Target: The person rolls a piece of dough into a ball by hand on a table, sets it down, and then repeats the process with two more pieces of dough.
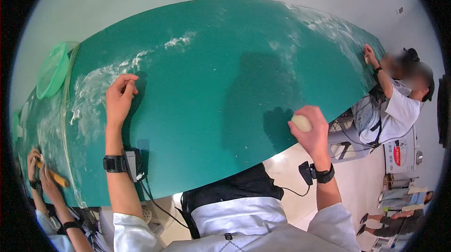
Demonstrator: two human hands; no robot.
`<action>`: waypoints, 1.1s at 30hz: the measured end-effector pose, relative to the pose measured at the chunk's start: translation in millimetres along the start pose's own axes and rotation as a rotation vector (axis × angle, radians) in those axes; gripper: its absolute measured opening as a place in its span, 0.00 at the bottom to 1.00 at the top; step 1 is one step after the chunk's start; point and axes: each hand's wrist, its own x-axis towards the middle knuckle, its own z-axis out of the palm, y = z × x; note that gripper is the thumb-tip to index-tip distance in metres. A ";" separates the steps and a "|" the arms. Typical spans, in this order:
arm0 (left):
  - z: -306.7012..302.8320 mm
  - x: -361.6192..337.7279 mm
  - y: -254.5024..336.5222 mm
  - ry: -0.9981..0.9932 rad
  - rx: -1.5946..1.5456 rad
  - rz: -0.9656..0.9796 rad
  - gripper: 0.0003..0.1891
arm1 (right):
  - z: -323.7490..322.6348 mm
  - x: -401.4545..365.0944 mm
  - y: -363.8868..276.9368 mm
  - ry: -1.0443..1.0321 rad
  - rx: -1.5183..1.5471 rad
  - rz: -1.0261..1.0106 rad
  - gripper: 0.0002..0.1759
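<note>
My right hand (pixel 314 129) has its fingers wrapped round a pale, smooth dough ball (pixel 301 123), raised by the near right edge of the green table (pixel 197 97). Part of the ball is covered by the fingers. My left hand (pixel 121 96) hovers over the left half of the table, its fingers curled in and nothing showing in them. White flour (pixel 101 80) is smeared on the green surface next to it. Each wrist wears a black strap with a small device and a cable.
A green plastic basin (pixel 53 70) stands at the far left. Near it, another person's hands (pixel 40 167) work by a wooden rolling pin (pixel 59 179). On the right, people sit at the table edge, one person's hand (pixel 370 56) reaching over more flour (pixel 329 26).
</note>
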 end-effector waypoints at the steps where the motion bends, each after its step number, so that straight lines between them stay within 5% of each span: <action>1: 1.9 1.9 -3.1 -0.013 -0.009 0.010 0.08 | -1.6 0.5 -0.9 0.009 -0.012 0.011 0.22; 3: -0.2 3.2 -9.8 -0.013 -0.019 0.030 0.08 | 1.0 5.5 -6.7 0.260 0.000 -0.044 0.22; 9: -0.6 1.7 -2.0 0.003 0.010 0.001 0.08 | 1.4 2.3 4.1 -0.011 -0.006 0.056 0.28; 16: -1.0 2.1 -12.5 -0.019 -0.049 0.041 0.08 | 3.8 0.3 5.7 0.324 0.001 0.013 0.31; 19: -0.7 2.4 -13.1 0.002 -0.017 0.023 0.08 | -0.4 -3.2 1.0 -0.026 -0.036 0.107 0.29; 23: -3.2 4.5 -20.3 -0.002 -0.013 0.033 0.07 | -0.9 -4.5 6.4 -0.019 0.039 0.087 0.28; 25: -0.7 3.4 -17.5 0.003 -0.050 0.035 0.07 | -0.1 -1.0 -0.7 0.249 0.045 -0.017 0.25; 29: 0.4 1.5 -10.0 0.014 -0.068 0.045 0.07 | 0.7 0.2 -3.8 -0.006 0.091 0.084 0.22; 33: 0.5 -0.9 -4.6 0.022 -0.017 0.029 0.07 | 3.0 -2.7 7.3 0.041 0.059 0.017 0.23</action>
